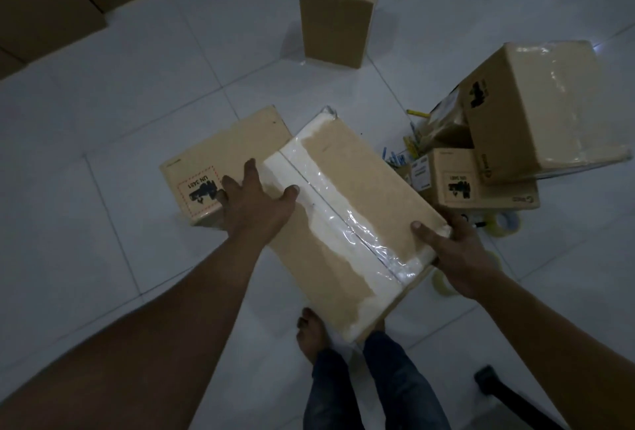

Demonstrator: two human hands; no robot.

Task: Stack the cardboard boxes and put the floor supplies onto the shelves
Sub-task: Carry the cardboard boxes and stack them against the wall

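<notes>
Lying on the tiles at left is a flat box (213, 158), left hand (256, 204) clamps the lifted taped box (347, 223) by its left edge, thumb on top, right hand (458, 254) grips its right corner, box pile (536, 113) further right

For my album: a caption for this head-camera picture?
A taped box held by the left hand and right hand above a flat box.

A flat box (220, 155) is laid left of the taped box (347, 223), partly hidden by it. A tall box (338, 14) is stood well behind it. To its right a large box (543, 110) is tilted upon a smaller box (453, 175), and tape rolls (496, 228) are laid on the floor (137, 103) near its right corner.
</notes>
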